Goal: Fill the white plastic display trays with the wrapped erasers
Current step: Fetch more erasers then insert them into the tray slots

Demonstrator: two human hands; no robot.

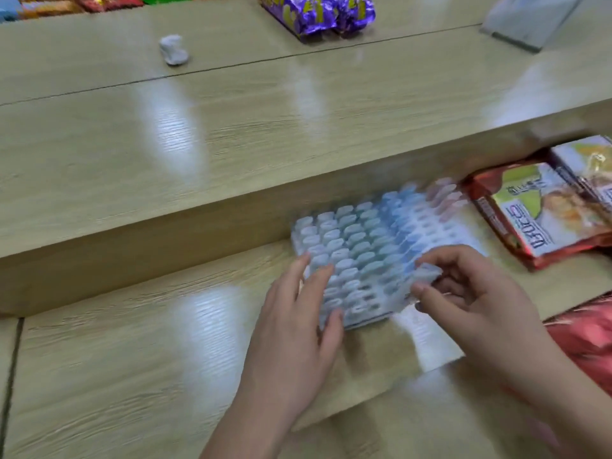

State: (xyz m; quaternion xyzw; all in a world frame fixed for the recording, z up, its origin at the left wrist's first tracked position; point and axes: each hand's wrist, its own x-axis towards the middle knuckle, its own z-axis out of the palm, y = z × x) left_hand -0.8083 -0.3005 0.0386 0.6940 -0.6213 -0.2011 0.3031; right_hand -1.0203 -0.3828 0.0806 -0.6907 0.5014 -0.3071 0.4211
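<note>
Display tray [364, 321], packed with rows of pale blue wrapped erasers [357, 240], is motion-blurred. Left grip [298, 326] is laid flat on it; right grip [470, 299] is pinched on its near edge.

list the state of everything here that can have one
display tray, flat on the lower shelf, most slots filled, blurred
left hand, fingers straight, resting on the tray
right hand, pinches what seems a wrapped eraser at the tray's right edge
snack packs, lying flat right of the tray
crumpled white scrap, loose on the upper shelf
</note>
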